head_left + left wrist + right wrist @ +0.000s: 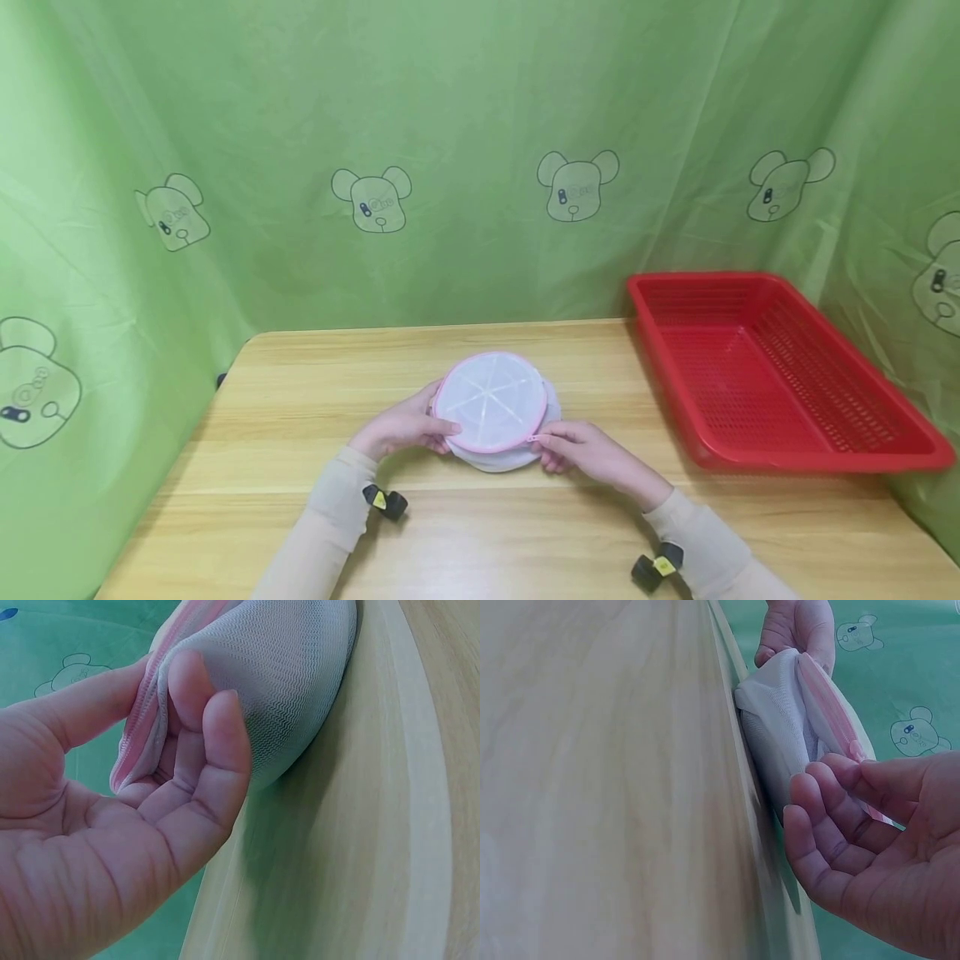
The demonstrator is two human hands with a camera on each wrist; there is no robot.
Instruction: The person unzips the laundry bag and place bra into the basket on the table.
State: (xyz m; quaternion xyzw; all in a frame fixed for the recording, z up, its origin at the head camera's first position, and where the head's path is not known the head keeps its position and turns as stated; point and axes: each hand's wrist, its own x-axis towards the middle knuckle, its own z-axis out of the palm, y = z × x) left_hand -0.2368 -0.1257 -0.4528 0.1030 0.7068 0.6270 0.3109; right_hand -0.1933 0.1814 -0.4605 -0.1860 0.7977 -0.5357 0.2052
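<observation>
A round white mesh laundry bag (491, 400) with a pink zipper edge sits on the wooden table, its softer body showing below the flat top. My left hand (411, 425) grips its left rim, thumb on top and fingers curled underneath, as the left wrist view shows with the mesh (285, 682) beside the fingers. At the front right of the rim, my right hand (581, 450) pinches the pink zipper pull (534, 438) between thumb and index finger. In the right wrist view the other fingers curl loosely beside the bag (772, 712).
A large red plastic basket (678, 400) with perforated walls stands at the right of the table (300, 375). Green curtains (465, 100) printed with bear heads hang behind and on both sides. Each sleeve carries a small black wrist device.
</observation>
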